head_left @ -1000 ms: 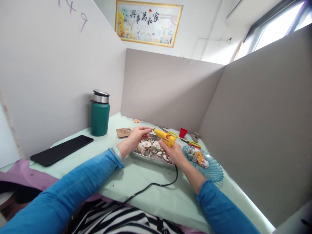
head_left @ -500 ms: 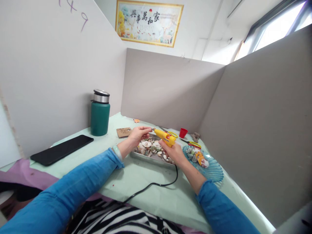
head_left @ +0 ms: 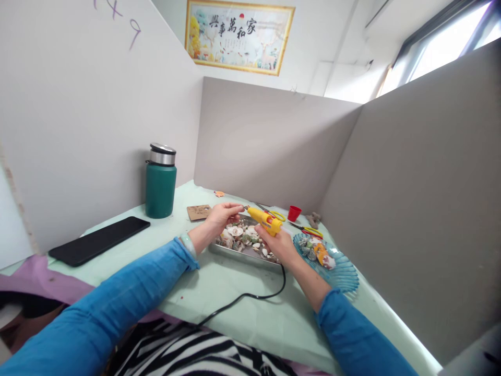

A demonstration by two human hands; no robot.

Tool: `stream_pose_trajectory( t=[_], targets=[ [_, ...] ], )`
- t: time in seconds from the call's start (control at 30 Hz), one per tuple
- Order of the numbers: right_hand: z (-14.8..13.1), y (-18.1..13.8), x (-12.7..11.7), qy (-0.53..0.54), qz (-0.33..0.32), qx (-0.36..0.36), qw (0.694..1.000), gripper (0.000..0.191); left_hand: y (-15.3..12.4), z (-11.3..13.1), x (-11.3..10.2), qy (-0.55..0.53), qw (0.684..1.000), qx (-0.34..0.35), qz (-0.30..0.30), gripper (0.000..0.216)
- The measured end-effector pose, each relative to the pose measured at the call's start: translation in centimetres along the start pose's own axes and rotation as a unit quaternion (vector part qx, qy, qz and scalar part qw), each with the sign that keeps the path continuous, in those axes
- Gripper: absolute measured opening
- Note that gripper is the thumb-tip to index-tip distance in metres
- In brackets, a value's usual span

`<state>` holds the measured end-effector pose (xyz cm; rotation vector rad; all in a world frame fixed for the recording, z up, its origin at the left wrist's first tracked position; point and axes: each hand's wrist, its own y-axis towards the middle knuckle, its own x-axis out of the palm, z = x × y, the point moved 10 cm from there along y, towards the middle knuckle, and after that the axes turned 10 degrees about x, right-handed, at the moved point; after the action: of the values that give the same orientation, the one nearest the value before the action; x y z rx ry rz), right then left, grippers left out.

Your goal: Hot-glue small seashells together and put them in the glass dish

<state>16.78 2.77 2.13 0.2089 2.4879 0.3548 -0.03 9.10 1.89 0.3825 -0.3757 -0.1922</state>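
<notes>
My right hand (head_left: pixel 278 244) is wrapped round the handle of a yellow glue gun (head_left: pixel 264 219), whose nozzle points left. A black cord (head_left: pixel 250 295) runs from it toward my lap. At the nozzle tip, my left hand (head_left: pixel 224 215) pinches something small between thumb and fingers; it is too small to make out. Both hands are above a metal tray (head_left: pixel 235 255) holding many seashells (head_left: pixel 245 235). To the right of my right hand lies a blue glass plate (head_left: pixel 346 274) with shells and an orange and white piece (head_left: pixel 324 256) on it.
Behind the tray are two pairs of yellow-handled scissors (head_left: pixel 311 231) and a red cup (head_left: pixel 294 213). Left of it lie a brown card (head_left: pixel 199 212), a green bottle (head_left: pixel 160 183) and a black phone (head_left: pixel 99 240). Grey partitions (head_left: pixel 270 141) enclose the table on three sides.
</notes>
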Motion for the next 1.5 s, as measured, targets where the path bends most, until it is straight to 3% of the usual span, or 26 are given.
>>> stream_pose_trajectory(
  t=[1.5],
  targets=[
    [0.28, -0.13, -0.07, 0.010, 0.008, 0.014, 1.000, 0.046, 0.13, -0.07, -0.05, 0.002, 1.000, 0.009, -0.004, 0.034]
  ],
)
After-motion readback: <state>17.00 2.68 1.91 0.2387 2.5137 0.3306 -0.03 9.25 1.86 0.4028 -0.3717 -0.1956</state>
